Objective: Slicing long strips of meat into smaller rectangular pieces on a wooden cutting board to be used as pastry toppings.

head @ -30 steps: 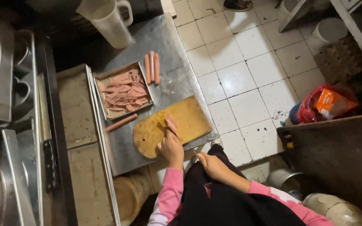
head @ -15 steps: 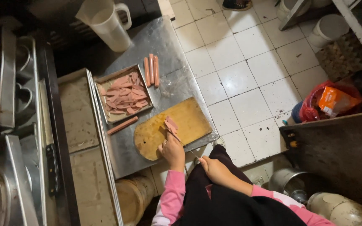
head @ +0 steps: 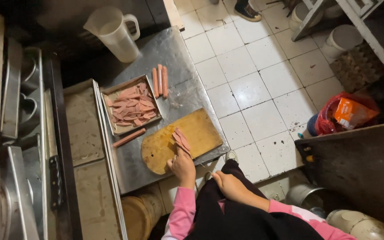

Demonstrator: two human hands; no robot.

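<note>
My left hand (head: 183,165) rests on the near edge of a wooden cutting board (head: 201,129), its fingers pressing on a small pile of pink sausage slices (head: 181,140). My right hand (head: 228,184) is closed just off the table's front edge, over my dark lap. A thin pale knife blade (head: 206,174) seems to stick out of it toward the board. Both sleeves are pink. A metal tray (head: 108,95) of cut sausage strips sits behind the board. Three whole sausages (head: 160,81) lie beside the tray, and one more (head: 129,138) lies in front of it.
A steel table (head: 178,53) carries everything, with a white plastic jug (head: 112,33) at its far corner. Flat baking trays (head: 83,120) and metal racks stand to the left. A white tiled floor, a red bag (head: 345,113), buckets and someone's shoe (head: 247,11) lie to the right.
My left hand stays on the sausage slices on the board. My right hand has dropped slightly toward my lap. The view has shifted a little.
</note>
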